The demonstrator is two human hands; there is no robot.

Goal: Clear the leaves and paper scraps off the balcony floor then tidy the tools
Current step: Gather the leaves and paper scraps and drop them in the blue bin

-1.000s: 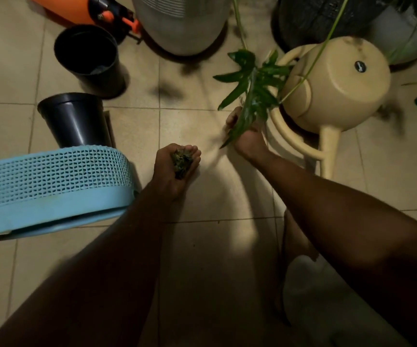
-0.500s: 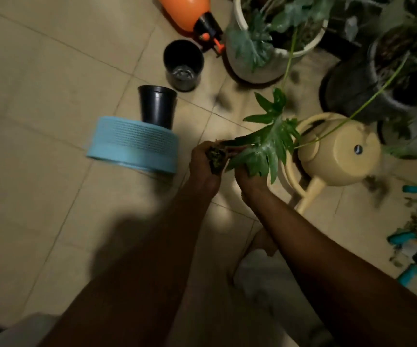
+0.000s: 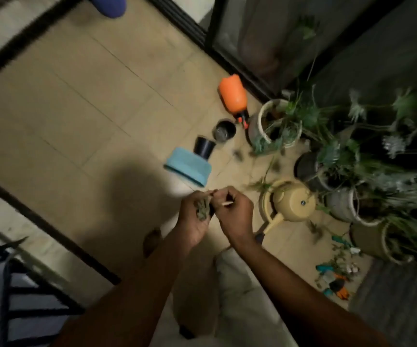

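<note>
My left hand (image 3: 194, 219) is cupped palm-up around a clump of dry leaves (image 3: 203, 209), held well above the tiled balcony floor (image 3: 82, 101). My right hand (image 3: 235, 212) presses against it from the right, fingers pinched on a thin pale scrap (image 3: 227, 203). More leaf litter and several small garden tools (image 3: 335, 281), with teal and orange handles, lie on the floor at the lower right. A few dark leaves (image 3: 238, 156) are scattered by the pots. The picture is blurred by motion.
A light blue basket (image 3: 188, 167) lies on its side beside two black pots (image 3: 203, 147). An orange sprayer (image 3: 233, 95) and a beige watering can (image 3: 291, 201) stand near several potted plants (image 3: 280, 123) along the right. A sliding door track (image 3: 42, 221) crosses at left.
The view has risen far above the floor, showing the whole balcony. My right hand left the green plant leaf and came against my left, which still holds the leaves.
</note>
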